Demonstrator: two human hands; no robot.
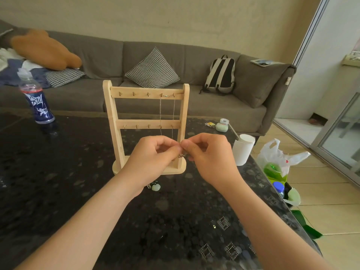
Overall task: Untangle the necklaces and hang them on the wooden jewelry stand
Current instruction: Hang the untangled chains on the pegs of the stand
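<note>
One thin silvery chain (160, 114) hangs on the pale two-rail wooden stand (112, 117).

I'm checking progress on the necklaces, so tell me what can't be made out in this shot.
- Head view: fingers of the left hand and right hand cover most of the small metal piece they pinch.
- Head view: the lower end of the hung chain vanishes behind the hands.
- Head view: the left wrist hides whatever the green pendant is strung on.
</note>
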